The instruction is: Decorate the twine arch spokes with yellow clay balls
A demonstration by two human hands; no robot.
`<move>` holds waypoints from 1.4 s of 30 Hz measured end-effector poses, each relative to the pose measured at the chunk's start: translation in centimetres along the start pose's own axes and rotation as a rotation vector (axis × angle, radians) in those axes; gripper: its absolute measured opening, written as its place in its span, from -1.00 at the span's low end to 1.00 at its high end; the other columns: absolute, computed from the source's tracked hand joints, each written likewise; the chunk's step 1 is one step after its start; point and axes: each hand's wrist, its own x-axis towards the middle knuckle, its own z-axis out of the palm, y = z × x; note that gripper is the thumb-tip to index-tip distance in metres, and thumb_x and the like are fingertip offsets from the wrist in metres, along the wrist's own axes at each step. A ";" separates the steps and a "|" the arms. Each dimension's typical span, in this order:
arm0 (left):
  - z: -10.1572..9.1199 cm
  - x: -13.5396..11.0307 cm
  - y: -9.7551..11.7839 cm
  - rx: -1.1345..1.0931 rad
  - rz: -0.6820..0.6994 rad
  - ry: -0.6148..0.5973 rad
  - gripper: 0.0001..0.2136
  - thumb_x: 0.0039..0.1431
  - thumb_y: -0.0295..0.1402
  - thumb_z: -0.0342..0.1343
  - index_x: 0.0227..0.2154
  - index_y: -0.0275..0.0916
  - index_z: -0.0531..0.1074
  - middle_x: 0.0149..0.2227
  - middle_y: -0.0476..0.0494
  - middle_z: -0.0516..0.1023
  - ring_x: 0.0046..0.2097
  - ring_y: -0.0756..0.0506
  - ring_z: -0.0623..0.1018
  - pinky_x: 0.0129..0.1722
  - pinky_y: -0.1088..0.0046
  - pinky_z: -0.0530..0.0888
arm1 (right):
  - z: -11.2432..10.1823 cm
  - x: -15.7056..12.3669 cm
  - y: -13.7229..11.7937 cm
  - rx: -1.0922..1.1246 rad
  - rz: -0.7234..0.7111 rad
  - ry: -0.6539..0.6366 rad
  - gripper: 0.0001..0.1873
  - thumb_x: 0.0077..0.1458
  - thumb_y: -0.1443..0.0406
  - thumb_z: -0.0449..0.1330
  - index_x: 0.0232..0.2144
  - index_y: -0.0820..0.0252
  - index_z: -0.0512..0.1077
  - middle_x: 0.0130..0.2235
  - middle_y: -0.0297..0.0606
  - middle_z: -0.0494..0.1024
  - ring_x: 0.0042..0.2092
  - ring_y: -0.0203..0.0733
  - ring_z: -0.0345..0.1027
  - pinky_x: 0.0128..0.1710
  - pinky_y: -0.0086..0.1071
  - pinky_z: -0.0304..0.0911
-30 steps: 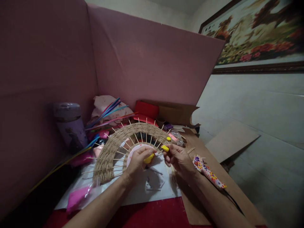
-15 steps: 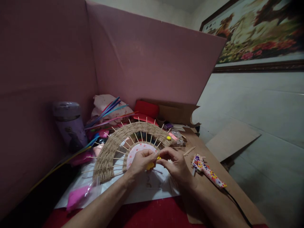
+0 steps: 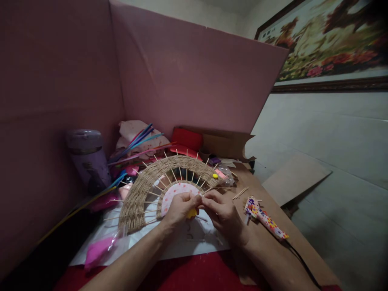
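My left hand (image 3: pixel 182 208) is closed around a soft yellow lump that looks like modelling clay (image 3: pixel 191 213), which shows below its fingers. The fingertips of my right hand (image 3: pixel 222 214) are pinched against my left thumb and forefinger, hiding the small yellow bit between them. Just behind both hands lies a half-round woven twine piece (image 3: pixel 133 210) on thin wooden sticks, its inner half-disc (image 3: pixel 182 190) covered in white cloth with red dots. A flat yellow disc (image 3: pixel 215 176) rests at the right end of the woven band.
To the right, a flower-patterned glue gun (image 3: pixel 265 218) with a black cord lies on brown cardboard (image 3: pixel 291 250), near loose sticks (image 3: pixel 241 193). A purple bottle (image 3: pixel 91 161), pipe cleaners (image 3: pixel 142 137) and a bag of pink clay (image 3: pixel 100 251) are on the left. Pink panels (image 3: pixel 188 72) stand behind.
My right fingers have curled in closer to my left fingertips, and the yellow bit seen between them before is now covered. The woven piece has stayed put.
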 end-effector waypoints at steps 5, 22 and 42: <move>0.2 0.0 0.1 -0.092 -0.033 0.021 -0.51 -0.23 0.10 0.22 -0.61 -0.32 0.32 -0.69 0.02 0.33 -0.69 0.11 0.25 -0.72 0.61 0.07 | -0.2 0.1 0.1 0.136 0.081 0.192 -0.68 0.12 0.41 0.15 -0.05 0.10 0.41 -0.32 -0.25 0.44 -0.31 -0.24 0.34 -0.35 -0.38 0.30; 0.1 -0.5 0.6 -0.087 -0.062 -0.060 -0.57 -0.21 -0.02 0.27 -0.63 -0.32 0.32 -0.69 0.03 0.31 -0.67 0.12 0.24 -0.67 0.60 0.10 | 0.2 0.3 -0.4 0.211 0.175 0.133 -0.82 0.06 0.36 0.21 -0.23 0.12 0.47 -0.30 -0.26 0.37 -0.37 -0.29 0.26 -0.49 -0.45 0.22; 0.1 -0.5 0.4 -0.068 -0.057 -0.070 -0.55 -0.22 0.02 0.26 -0.62 -0.32 0.32 -0.69 0.02 0.33 -0.68 0.12 0.24 -0.69 0.60 0.05 | 0.5 0.0 -0.5 0.285 0.168 0.189 -0.86 0.09 0.34 0.19 -0.26 0.09 0.50 -0.30 -0.26 0.37 -0.35 -0.28 0.28 -0.46 -0.43 0.26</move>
